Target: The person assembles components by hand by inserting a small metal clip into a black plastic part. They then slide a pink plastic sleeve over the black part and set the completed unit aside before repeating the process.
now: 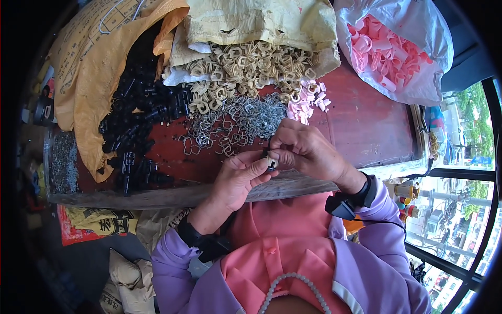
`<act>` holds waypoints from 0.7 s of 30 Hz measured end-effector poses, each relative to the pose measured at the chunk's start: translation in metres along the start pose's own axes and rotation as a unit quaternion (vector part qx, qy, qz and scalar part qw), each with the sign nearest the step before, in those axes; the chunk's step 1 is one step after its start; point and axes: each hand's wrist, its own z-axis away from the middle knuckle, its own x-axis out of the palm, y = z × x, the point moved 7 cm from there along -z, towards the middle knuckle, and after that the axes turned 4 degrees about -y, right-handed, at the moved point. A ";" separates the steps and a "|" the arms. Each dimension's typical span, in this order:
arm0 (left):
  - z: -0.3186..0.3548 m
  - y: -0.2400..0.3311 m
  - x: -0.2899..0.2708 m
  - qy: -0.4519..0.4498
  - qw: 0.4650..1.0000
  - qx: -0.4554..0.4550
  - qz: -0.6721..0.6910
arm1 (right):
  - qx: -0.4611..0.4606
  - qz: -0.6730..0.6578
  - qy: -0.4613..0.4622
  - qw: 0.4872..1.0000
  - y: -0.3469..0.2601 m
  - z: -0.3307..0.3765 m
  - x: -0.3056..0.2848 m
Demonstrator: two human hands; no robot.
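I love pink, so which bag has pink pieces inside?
The white bag on the right: pink pieces fill its open mouth. The orange sack has black parts, the pale middle sack cream clips.

Head-worn fisheye view — facing down, fairly near, over left hand (238, 178), right hand (307, 150), red tabletop (368, 123)

The left hand (235, 180) and right hand (306, 149) meet, fingers (285, 137) curled; both forearms (175, 256) angle inward.
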 end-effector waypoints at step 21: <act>-0.005 0.011 -0.010 0.040 0.999 -0.025 -0.022 | 0.178 0.296 0.100 0.933 0.095 0.040 -0.023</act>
